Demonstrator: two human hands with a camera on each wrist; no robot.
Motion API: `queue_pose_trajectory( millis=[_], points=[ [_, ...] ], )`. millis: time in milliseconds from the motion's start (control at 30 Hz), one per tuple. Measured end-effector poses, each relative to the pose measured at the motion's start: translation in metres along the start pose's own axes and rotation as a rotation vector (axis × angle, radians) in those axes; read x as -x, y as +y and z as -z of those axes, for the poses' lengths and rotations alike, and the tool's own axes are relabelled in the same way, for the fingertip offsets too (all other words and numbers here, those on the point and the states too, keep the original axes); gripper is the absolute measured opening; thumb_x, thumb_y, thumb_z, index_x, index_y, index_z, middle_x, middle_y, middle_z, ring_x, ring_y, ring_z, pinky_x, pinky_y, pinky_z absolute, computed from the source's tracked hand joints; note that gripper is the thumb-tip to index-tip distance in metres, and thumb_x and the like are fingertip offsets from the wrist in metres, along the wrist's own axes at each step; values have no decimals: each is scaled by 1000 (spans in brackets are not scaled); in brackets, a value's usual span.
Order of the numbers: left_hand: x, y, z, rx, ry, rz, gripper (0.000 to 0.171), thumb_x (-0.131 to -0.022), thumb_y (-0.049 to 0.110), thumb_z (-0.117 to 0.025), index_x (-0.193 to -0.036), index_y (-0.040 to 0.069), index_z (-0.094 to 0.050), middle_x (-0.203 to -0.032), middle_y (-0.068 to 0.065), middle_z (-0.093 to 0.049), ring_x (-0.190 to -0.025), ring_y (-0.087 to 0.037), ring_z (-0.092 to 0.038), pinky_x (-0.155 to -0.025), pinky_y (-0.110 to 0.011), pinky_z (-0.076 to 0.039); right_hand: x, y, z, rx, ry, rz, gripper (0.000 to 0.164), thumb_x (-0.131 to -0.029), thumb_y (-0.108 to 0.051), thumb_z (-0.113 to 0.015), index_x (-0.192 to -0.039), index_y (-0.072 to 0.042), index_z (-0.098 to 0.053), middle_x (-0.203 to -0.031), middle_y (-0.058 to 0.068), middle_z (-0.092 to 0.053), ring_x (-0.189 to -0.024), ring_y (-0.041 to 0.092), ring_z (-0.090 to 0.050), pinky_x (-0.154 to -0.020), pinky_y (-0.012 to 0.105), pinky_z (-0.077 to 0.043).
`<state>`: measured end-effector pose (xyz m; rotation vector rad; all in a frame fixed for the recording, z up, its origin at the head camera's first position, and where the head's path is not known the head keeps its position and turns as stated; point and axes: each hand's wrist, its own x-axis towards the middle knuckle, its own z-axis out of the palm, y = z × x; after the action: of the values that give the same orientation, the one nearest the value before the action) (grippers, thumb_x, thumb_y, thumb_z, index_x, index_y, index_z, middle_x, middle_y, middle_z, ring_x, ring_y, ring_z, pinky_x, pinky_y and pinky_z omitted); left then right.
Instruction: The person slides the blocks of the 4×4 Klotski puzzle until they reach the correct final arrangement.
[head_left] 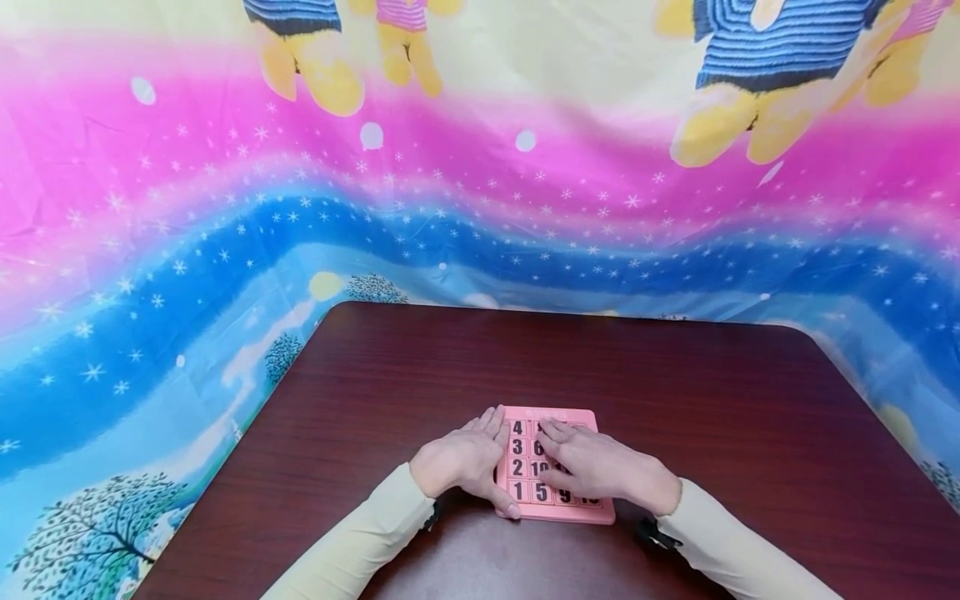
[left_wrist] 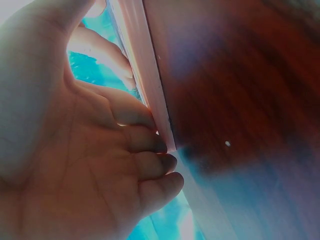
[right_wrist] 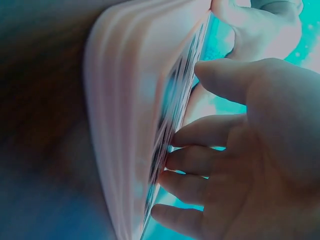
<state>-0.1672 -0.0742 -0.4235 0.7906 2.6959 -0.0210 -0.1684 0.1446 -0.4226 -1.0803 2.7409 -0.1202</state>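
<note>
A pink sliding number puzzle (head_left: 534, 510) lies flat on the dark wooden table. Black numerals mark its tiles; 4, 3, 2 and 1 run down the left column, with 5 and 9 along the bottom row. My left hand (head_left: 467, 460) rests along the puzzle's left edge, thumb at the near corner and fingers reaching the far one. In the left wrist view, those fingertips (left_wrist: 167, 162) touch the pink side wall. Over the tiles, my right hand (head_left: 600, 462) has its fingers extended, with fingertips (right_wrist: 174, 160) at the numbered face; it hides several tiles on the right.
Around the puzzle spreads the reddish-brown table (head_left: 675, 375), with rounded far corners. Behind and beside it hangs a printed cloth (head_left: 480, 192) in pink, blue and cream. Pale sleeves cover both forearms, and dark straps show at the wrists.
</note>
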Motion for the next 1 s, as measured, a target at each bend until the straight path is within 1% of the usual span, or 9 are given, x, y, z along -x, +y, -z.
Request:
queue_pose_trajectory(
  millis=[167,400,600,733,867,1000],
  points=[
    [-1,0,-1,-13,1,-4,132,-64,81,-69,-156,1,-20,-165,-18,-10,-153,-27,-14,-125,-34,-20,9,8,0,-1,11,-3,63,-97,-40,-56,-143,3,-47,-152,24,-40,-143,35,-38,-115,51,-37],
    [0,0,-1,-18,6,-7,131,-64,81,-69,-155,1,-21,-164,-19,-11,-153,-28,-14,-125,-34,-20,18,14,1,-40,-14,-50,65,-97,-41,-58,-145,1,-45,-154,23,-37,-145,35,-36,-112,52,-40],
    [1,1,0,-27,5,-13,130,-64,81,-68,-155,0,-22,-164,-19,-12,-153,-28,-15,-125,-34,-21,21,17,1,-36,-11,-43,63,-97,-39,-58,-144,1,-46,-154,22,-37,-144,34,-37,-111,51,-42],
    [1,0,1,-21,-2,-8,130,-64,81,-69,-155,1,-22,-164,-19,-11,-153,-28,-14,-125,-34,-20,17,14,3,-30,-21,-54,64,-97,-42,-57,-143,1,-47,-154,23,-37,-145,35,-36,-112,50,-41],
    [1,0,1,4,-14,3,131,-64,80,-70,-156,1,-20,-165,-18,-9,-154,-27,-13,-125,-34,-20,8,3,7,-14,-41,-65,66,-97,-45,-56,-144,0,-47,-155,23,-36,-146,35,-34,-115,51,-37],
    [0,0,1,4,-13,-3,131,-64,80,-69,-156,1,-19,-165,-18,-9,-154,-27,-13,-125,-34,-21,-1,-9,10,-13,-64,-38,65,-98,-43,-55,-146,-1,-43,-156,20,-35,-148,35,-30,-117,53,-33]
  ],
)
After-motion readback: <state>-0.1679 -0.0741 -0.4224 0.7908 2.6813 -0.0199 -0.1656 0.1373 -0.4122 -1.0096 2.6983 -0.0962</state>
